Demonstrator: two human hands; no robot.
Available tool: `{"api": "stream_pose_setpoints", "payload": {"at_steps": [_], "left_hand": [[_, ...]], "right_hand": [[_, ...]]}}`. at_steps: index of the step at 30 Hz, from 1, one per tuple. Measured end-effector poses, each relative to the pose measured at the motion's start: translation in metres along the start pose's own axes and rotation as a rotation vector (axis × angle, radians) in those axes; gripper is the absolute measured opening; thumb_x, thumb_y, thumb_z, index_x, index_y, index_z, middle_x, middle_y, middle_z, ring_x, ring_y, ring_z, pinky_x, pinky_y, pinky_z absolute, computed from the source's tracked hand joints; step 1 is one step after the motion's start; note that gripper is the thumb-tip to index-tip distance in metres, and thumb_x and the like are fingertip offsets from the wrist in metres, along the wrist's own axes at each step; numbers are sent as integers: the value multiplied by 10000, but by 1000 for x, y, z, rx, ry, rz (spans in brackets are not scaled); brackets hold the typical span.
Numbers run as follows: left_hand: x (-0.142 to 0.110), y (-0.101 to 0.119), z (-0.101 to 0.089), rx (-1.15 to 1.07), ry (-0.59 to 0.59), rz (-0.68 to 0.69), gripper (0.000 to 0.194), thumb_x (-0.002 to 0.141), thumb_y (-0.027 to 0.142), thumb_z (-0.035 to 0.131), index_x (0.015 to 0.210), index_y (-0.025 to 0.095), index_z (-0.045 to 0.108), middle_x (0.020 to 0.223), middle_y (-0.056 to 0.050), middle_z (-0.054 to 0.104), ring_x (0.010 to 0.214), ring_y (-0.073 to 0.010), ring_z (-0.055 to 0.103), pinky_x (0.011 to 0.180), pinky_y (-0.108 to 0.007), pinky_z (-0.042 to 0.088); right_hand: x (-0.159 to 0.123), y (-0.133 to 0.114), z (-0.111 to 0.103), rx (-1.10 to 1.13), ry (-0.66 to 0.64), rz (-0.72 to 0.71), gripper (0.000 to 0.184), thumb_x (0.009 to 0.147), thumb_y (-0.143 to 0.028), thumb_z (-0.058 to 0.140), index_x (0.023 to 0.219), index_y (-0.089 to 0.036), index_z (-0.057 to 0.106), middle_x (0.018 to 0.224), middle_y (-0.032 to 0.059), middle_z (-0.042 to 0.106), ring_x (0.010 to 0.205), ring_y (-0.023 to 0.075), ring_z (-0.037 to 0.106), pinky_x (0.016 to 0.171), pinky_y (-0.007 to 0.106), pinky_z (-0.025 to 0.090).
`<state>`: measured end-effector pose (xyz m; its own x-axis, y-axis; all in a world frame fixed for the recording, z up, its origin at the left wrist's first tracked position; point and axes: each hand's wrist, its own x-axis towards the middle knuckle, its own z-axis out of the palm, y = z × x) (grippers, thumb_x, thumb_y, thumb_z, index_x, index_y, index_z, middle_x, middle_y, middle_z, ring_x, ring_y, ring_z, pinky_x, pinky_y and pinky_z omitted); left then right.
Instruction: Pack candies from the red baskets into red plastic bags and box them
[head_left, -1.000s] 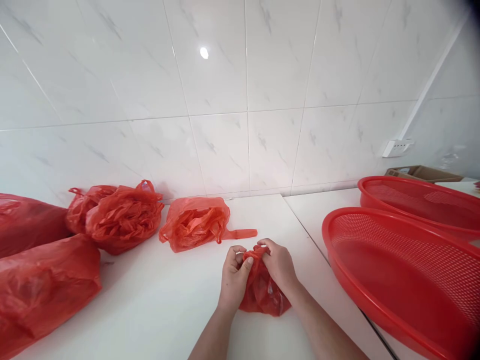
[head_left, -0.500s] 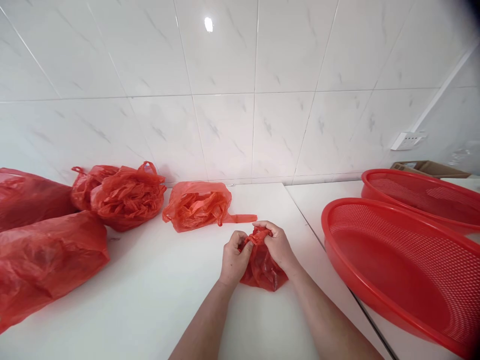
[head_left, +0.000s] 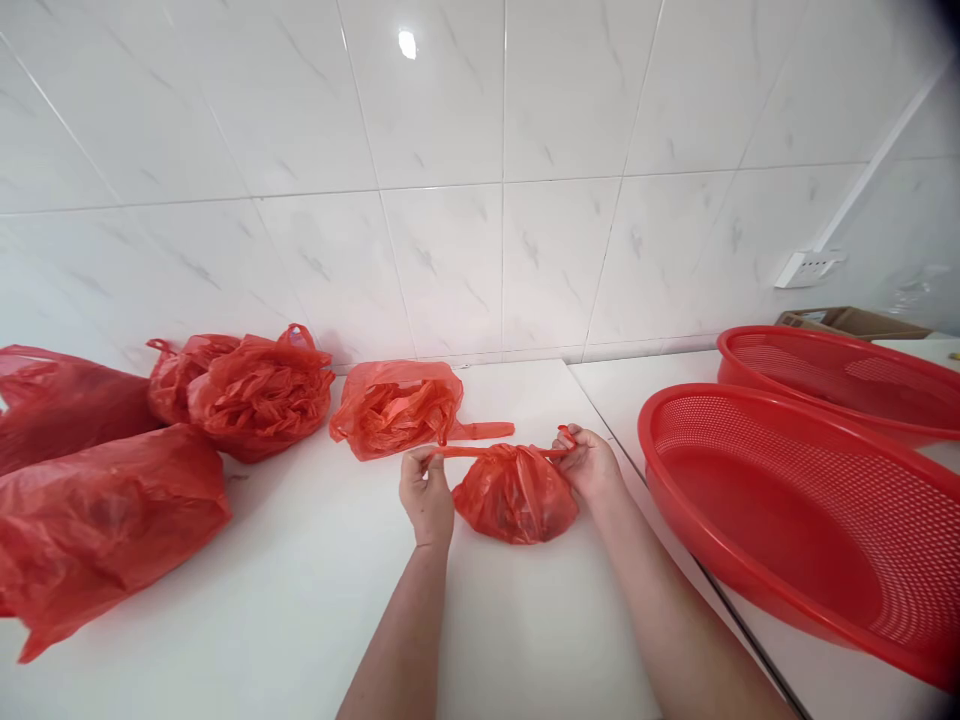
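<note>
A small red plastic bag (head_left: 517, 500) rests on the white table, bulging, with its neck gathered at the top. Its two handles are stretched out sideways from the knot-like gather. My left hand (head_left: 427, 495) pinches the end of the left handle. On the other side my right hand (head_left: 589, 462) is closed around the right handle, whose tip sticks up between the fingers. Whatever the bag contains shows only as dark shapes through the plastic. Just behind it lies a crumpled pile of red plastic bags (head_left: 397, 405), one strip reaching to the right.
Filled red bags (head_left: 112, 510) and a bundle of crumpled red bags (head_left: 259, 395) occupy the left side. To the right stand two red perforated baskets (head_left: 772, 540), with a cardboard box (head_left: 855, 322) behind. A tiled wall (head_left: 450, 270) closes off the back, with a socket (head_left: 810, 268).
My hands were together at the bag's neck; they have moved apart, pulling the handles out to left and right. The bag now looks rounder and its neck tighter.
</note>
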<state>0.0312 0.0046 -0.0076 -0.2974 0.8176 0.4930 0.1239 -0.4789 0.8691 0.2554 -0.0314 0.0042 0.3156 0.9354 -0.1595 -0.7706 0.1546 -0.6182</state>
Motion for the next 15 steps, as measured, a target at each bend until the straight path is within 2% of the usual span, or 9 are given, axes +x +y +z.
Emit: {"api": "stream_pose_setpoints", "payload": {"at_steps": [3,6,10,13,15], "left_hand": [[5,-5,-3,-66,96,-94,74,800,268,563,786,200,537,766,15,548,745,-131,520,743,-277,430],[5,-7,-1,-141,113,-145,88,786,270,567,786,192,524,761,20,539,732,-122,513,742,-273,431],[4,-6,-1,-165,54,-203,132,793,311,560,835,189,531,808,8,551,764,-120,528,761,-275,444],[5,-5,-3,-158,7,-284,194,810,354,526,928,200,538,937,-25,575,853,-143,554,777,-296,462],[6,-4,-5,-165,-122,-348,238,798,336,533,1001,212,549,1053,-51,578,969,-173,559,831,-321,461]], "right_hand": [[8,-3,-12,-31,30,-21,119,508,-109,482,572,-197,434,486,-60,399,443,71,390,445,202,378],[9,-3,-18,-103,53,-43,116,516,-117,488,590,-194,444,499,-56,416,451,71,401,444,203,373],[6,0,-19,-239,78,-101,213,568,-122,563,770,-191,561,602,-36,530,530,90,477,489,212,405],[6,0,-19,-324,121,-168,265,636,-210,626,896,-208,570,668,-28,566,610,122,528,555,243,447],[6,0,-20,-364,142,-198,251,688,-319,632,902,-204,571,677,-14,572,650,144,547,589,266,458]]}}
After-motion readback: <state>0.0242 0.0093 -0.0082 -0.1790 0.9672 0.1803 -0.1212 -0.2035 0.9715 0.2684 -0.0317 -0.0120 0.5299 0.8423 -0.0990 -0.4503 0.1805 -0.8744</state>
